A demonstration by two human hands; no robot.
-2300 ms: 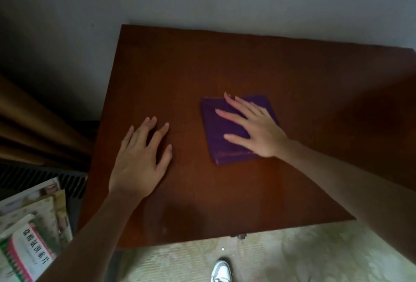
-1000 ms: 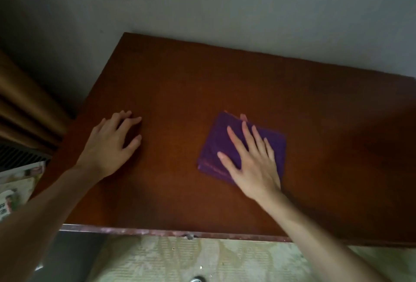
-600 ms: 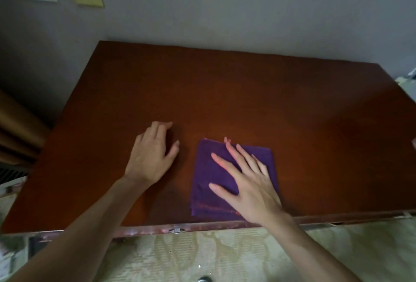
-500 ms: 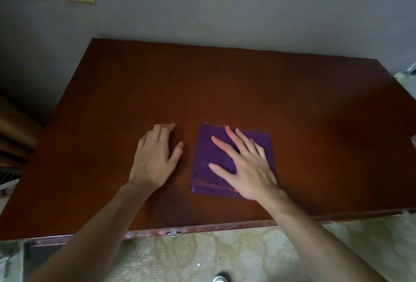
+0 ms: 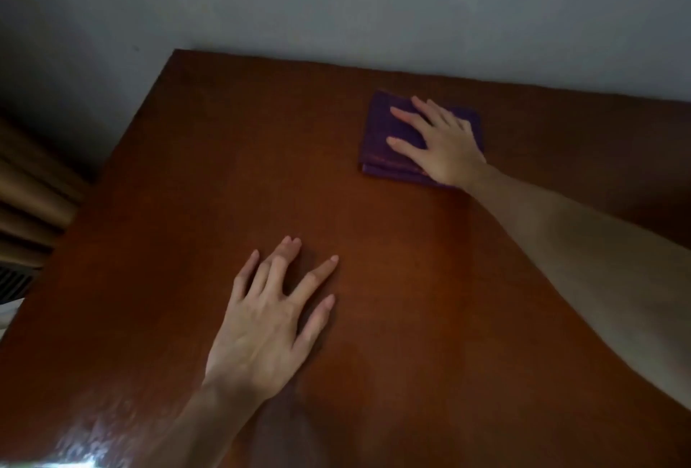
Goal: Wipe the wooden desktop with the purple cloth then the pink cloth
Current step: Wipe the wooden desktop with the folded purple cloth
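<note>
Pushing the purple cloth [image 5: 389, 146] from the desk's [image 5: 374, 318] front edge up near the back edge, right hand [image 5: 445, 153] flat, left hand [image 5: 269, 321] flat, pink cloth next.

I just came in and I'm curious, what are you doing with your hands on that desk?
A person is wiping the wooden desktop. The right hand lies flat on a folded purple cloth far back on the desk, close to the wall. The left hand rests flat on the bare wood nearer the person, fingers spread, with nothing under it. No pink cloth is in view.
</note>
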